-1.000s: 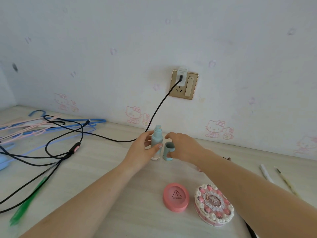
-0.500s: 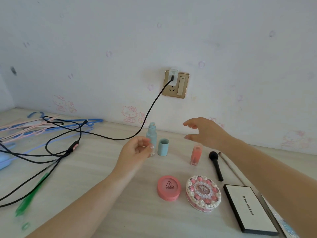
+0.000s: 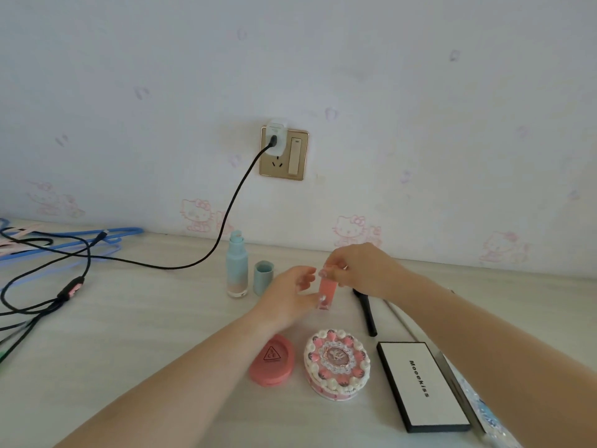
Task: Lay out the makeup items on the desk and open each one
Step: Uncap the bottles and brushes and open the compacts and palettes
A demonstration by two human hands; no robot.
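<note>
Beside the open bottle (image 3: 237, 264), my left hand (image 3: 288, 298) gripped the pink tube's (image 3: 326, 292) body while my right hand (image 3: 361, 269) pinched its cap.

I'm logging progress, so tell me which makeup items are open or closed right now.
Blue bottle: open, upright.
Blue cap: off, standing beside the bottle.
Pink tube: in both hands, cap hidden.
Pink compact: closed.
Cake compact: closed.
Palette: closed.

Two bare forearms, sleeveless to the frame edge; hands (image 3: 326, 279) with pale, decorated fingernails.
</note>
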